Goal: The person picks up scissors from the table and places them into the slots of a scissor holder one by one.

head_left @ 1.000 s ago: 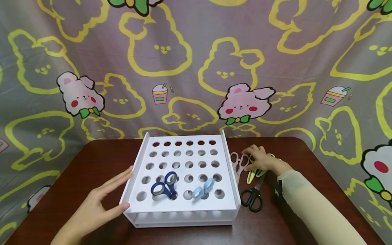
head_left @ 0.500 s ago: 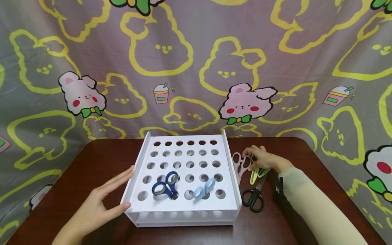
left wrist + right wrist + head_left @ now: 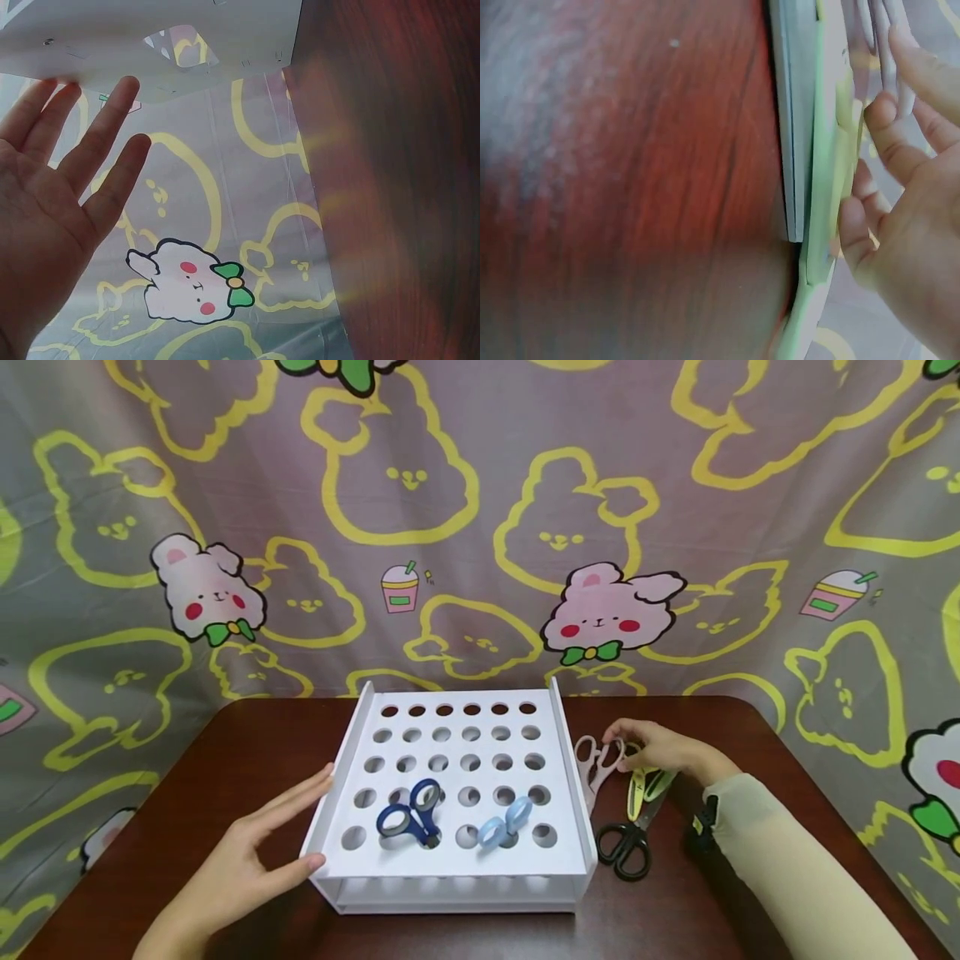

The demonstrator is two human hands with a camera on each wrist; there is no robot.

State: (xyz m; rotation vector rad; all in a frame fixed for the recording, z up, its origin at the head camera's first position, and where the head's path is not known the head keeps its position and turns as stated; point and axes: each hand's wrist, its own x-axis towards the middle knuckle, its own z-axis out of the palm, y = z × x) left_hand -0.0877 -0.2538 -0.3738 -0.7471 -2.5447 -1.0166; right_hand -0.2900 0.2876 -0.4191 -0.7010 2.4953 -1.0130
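Note:
In the head view my left hand (image 3: 243, 847), fingers extended, touches the left side of a white rack (image 3: 405, 865) with rows of round holes. Dark blue scissors (image 3: 426, 825) and light blue scissors (image 3: 505, 823) stand in front-area holes, handles up. To the right of the rack, my right hand (image 3: 666, 752) pinches a handle loop of pale pink scissors (image 3: 597, 770) between thumb and index finger. Yellow scissors (image 3: 636, 795) and green scissors (image 3: 660, 785) lie partly under that hand. Black-handled scissors (image 3: 632, 835) lie nearer me.
The dark wooden table (image 3: 660, 918) carries everything. Behind it hangs a patterned curtain (image 3: 480, 527) with rabbit drawings. The rack's raised side walls (image 3: 573, 777) border its holed top.
My right hand has drawn slightly back from over the scissors to the pale pink handle, uncovering more of the yellow and green pair. My left hand stays against the rack.

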